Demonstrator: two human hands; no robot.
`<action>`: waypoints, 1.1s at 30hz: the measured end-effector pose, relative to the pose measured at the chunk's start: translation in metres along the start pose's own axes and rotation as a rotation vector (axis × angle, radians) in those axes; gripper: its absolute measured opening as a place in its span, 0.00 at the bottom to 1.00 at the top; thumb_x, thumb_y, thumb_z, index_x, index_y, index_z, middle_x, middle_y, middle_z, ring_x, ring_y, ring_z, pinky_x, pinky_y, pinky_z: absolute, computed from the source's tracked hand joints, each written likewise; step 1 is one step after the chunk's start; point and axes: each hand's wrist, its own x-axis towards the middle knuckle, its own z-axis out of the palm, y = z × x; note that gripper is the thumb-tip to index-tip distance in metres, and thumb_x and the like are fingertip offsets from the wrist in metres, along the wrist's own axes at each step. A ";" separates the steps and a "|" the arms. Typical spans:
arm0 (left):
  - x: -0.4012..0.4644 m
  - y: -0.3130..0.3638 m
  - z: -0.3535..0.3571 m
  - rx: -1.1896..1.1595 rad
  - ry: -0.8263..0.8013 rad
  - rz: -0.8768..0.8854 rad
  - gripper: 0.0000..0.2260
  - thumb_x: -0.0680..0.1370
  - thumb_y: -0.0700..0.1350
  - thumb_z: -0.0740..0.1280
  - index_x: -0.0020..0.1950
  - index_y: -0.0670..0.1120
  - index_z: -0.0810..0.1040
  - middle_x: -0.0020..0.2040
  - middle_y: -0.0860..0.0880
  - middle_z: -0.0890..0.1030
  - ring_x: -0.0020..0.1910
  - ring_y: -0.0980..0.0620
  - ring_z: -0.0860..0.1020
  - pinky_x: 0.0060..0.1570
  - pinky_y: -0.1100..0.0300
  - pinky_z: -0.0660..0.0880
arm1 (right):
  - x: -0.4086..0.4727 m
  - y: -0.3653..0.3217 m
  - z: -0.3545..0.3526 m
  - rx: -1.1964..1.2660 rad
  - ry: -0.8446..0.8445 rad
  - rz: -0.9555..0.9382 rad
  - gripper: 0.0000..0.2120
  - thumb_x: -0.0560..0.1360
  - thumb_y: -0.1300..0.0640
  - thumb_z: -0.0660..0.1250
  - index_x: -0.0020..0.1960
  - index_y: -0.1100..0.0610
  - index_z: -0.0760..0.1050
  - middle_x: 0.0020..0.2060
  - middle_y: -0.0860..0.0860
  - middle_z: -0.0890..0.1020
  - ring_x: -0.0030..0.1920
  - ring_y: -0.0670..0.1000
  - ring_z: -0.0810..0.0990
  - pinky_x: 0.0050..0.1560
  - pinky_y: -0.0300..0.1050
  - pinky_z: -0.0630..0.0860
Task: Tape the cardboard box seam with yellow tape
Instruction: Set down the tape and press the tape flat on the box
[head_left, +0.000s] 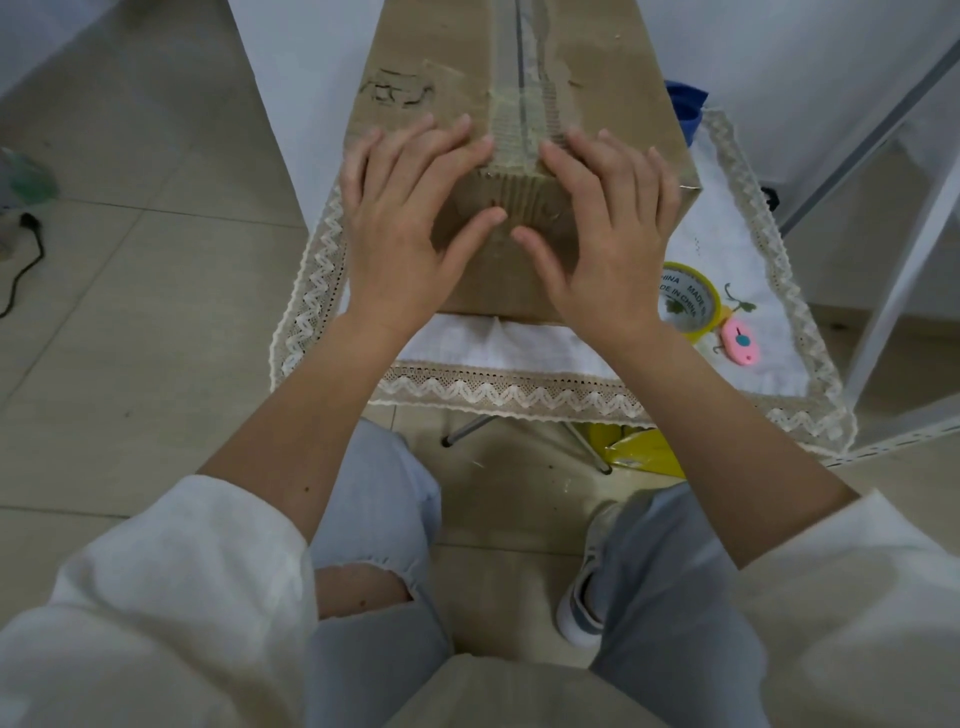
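A long cardboard box (447, 67) lies on a small table, its top seam (521, 78) running away from me. A strip of translucent yellowish tape (524, 122) covers the seam's near end and folds over the front edge. My left hand (410, 218) lies flat on the box's near corner, left of the seam, with fingers spread and thumb on the front face. My right hand (608, 228) mirrors it to the right of the seam. Neither hand holds anything. The yellow tape roll (688, 301) lies on the cloth to the right of the box.
A white cloth with lace trim (498, 389) covers the table. A pink utility knife (740, 345) lies beside the tape roll. Something blue (685, 109) sits behind the box at right. A white metal frame (893, 291) stands at right, a yellow bag (644, 447) under the table.
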 end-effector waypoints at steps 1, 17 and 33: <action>0.000 0.000 0.000 0.002 -0.002 0.002 0.18 0.79 0.57 0.68 0.64 0.50 0.79 0.65 0.53 0.79 0.68 0.50 0.74 0.72 0.51 0.57 | 0.000 0.000 0.000 -0.002 0.001 -0.003 0.25 0.77 0.43 0.69 0.68 0.55 0.75 0.66 0.54 0.77 0.68 0.55 0.72 0.72 0.55 0.61; -0.002 -0.003 -0.002 0.041 -0.039 0.040 0.22 0.78 0.60 0.68 0.67 0.50 0.77 0.67 0.51 0.77 0.69 0.50 0.72 0.72 0.49 0.57 | -0.002 0.004 -0.001 -0.011 -0.043 -0.034 0.32 0.75 0.37 0.68 0.70 0.56 0.73 0.68 0.54 0.75 0.69 0.56 0.72 0.73 0.56 0.58; -0.004 -0.001 -0.002 0.115 -0.078 0.053 0.27 0.76 0.64 0.67 0.69 0.49 0.74 0.69 0.50 0.76 0.70 0.48 0.70 0.73 0.46 0.58 | -0.001 0.003 -0.005 -0.019 -0.058 -0.021 0.24 0.79 0.45 0.65 0.71 0.55 0.72 0.68 0.53 0.75 0.71 0.53 0.68 0.74 0.53 0.56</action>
